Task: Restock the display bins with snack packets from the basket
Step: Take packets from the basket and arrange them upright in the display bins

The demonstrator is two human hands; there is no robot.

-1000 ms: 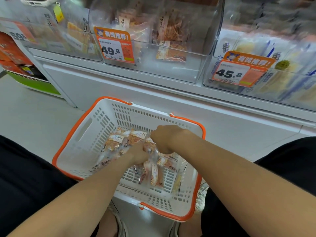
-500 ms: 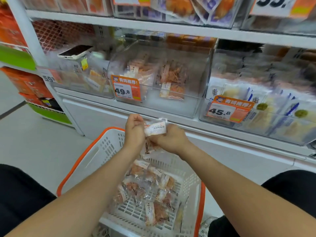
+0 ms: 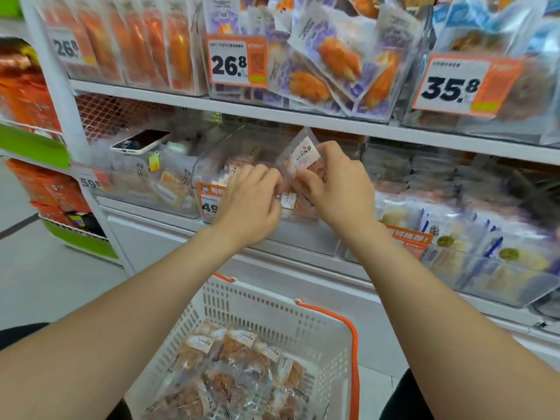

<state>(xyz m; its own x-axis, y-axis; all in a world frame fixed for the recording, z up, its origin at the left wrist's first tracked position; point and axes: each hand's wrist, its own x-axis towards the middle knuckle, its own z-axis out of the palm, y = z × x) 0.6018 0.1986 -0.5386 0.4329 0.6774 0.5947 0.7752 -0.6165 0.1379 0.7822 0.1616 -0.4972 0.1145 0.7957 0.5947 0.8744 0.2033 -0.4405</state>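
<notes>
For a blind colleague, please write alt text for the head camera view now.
A person's left hand and right hand hold clear plastic snack packets with white labels at the mouth of a transparent plastic display bin. Below, a white slotted plastic basket with orange rim holds more packets.

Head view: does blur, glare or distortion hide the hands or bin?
In the head view the wide lens bends the shelf edge; the display bin looks hazy and soft; left hand, right hand and the snack packets they hold are fairly sharp; lighting is even, without hard shadows.
</notes>
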